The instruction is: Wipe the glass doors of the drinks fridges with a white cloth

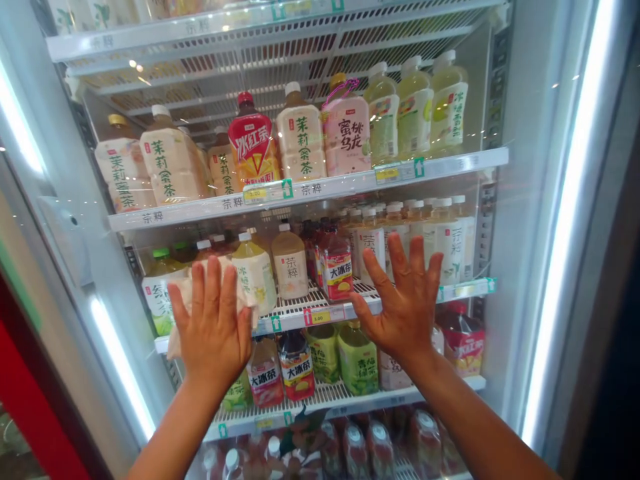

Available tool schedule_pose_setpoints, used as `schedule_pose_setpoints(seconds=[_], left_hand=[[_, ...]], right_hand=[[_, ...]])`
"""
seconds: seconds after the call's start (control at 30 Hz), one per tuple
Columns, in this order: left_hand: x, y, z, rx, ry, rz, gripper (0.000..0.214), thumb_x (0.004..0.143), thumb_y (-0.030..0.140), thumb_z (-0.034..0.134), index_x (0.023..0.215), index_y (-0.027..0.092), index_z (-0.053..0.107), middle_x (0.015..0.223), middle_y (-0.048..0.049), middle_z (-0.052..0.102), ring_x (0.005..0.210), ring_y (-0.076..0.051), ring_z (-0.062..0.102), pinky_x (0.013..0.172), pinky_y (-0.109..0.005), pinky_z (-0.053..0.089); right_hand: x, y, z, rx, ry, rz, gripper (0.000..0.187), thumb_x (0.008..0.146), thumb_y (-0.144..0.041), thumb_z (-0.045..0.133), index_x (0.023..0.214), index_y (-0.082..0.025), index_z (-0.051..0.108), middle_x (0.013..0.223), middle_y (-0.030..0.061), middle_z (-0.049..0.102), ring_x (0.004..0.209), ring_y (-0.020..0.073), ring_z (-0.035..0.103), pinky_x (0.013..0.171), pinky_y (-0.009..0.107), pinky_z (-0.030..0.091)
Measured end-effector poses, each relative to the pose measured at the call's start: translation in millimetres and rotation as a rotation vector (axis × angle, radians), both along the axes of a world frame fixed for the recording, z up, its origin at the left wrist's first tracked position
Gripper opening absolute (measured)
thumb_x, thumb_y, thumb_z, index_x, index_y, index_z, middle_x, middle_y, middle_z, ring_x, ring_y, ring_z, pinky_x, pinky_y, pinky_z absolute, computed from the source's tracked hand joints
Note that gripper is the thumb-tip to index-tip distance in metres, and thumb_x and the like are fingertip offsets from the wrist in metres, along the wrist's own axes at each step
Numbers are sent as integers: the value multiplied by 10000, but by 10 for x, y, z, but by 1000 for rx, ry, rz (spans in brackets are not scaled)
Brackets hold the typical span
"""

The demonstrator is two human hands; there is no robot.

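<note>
My left hand [213, 327] lies flat over a pale cloth [181, 293], holding it against the glass door of a drinks fridge. The cloth's edges show past my fingers on both sides; the rest is hidden under the hand. To the right, my right hand [403, 307] is spread wide with nothing in it, its palm toward the glass, apparently resting on it. Behind the glass, between my hands, stand a bottle with a cream label [290, 263] and a red-labelled iced tea bottle [337, 267].
Bottled drinks fill several wire shelves, with a pink-labelled bottle [347, 130] and a red bottle [253, 143] on the upper shelf [450, 167]. Bright light strips [570, 220] run down both sides. A red panel [30, 373] edges the lower left. Reflections cross the glass.
</note>
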State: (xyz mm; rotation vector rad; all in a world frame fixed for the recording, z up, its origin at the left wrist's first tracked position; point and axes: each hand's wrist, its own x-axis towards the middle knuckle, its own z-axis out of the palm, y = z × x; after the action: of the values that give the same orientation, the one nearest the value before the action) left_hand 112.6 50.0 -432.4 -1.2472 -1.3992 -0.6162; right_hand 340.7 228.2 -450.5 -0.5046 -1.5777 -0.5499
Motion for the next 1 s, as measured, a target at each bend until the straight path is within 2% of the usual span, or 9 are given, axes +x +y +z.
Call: schedule_pose_setpoints(seconds=[0.1,0.2,0.3,0.47,0.53,0.67,0.83,0.9,1.0], left_hand=[[-83,-95,-129,-67,58,-41,763,959,307,508,1615,215,130,1685,-50,142,1584,-212,68,1307,-519,-16],[-199,-159,-25,-37,32,-35,738,970,295,489,1617,244,137,1689,-47,156,1584,-204,76,1307,-509,-14],[-256,-178,137,42,-65,9,761,979,270,466,1622,265,59,1705,-63,89,1587,-232,27,1293,-569,-15],[-183,-144,11,-10,-39,5,785,964,282,499,1620,231,71,1703,-67,95,1588,-245,49,1295,-579,3],[-174,-102,85,15,-43,-1,768,970,286,487,1620,241,80,1702,-71,110,1588,-248,58,1291,-593,13],[-143,-12,336,105,-105,12,760,990,293,443,1622,254,24,1706,-90,71,1590,-265,25,1277,-630,5],[22,68,214,-43,94,-67,746,977,343,485,1619,205,131,1698,-49,140,1590,-227,58,1308,-517,-45],[84,132,289,-51,120,-74,728,981,344,485,1615,207,156,1694,-46,167,1590,-218,68,1309,-505,-50],[205,273,472,46,55,-46,725,992,317,460,1619,196,115,1701,-76,132,1590,-219,26,1299,-510,-71]], right_hand=[[-1,10,-4,7,-3,-8,758,972,-450,563,1621,-378,178,1713,-25,86,1569,391,134,1220,738,146],[-3,25,-10,29,4,-2,728,977,-468,543,1619,-368,215,1711,-25,107,1570,374,137,1247,692,125],[-3,29,-13,34,14,9,718,974,-476,543,1615,-369,238,1709,-31,121,1569,371,135,1265,658,101],[0,10,-9,20,-10,-14,745,973,-435,550,1623,-372,193,1714,-17,98,1555,422,155,1218,740,147],[-5,10,-6,25,-10,-16,741,974,-436,544,1623,-368,193,1714,-10,105,1554,422,163,1215,741,155],[-16,18,1,45,23,3,727,970,-456,546,1616,-378,223,1709,-18,133,1560,395,161,1239,702,143],[-13,-4,11,3,7,15,749,976,-420,554,1621,-385,175,1714,-14,111,1566,393,143,1214,752,147],[-8,-15,14,-7,6,16,742,982,-421,550,1621,-382,174,1714,-13,108,1569,388,136,1218,747,143],[3,-28,13,-11,4,13,736,989,-427,544,1622,-375,172,1717,-16,92,1573,383,125,1222,743,138]])
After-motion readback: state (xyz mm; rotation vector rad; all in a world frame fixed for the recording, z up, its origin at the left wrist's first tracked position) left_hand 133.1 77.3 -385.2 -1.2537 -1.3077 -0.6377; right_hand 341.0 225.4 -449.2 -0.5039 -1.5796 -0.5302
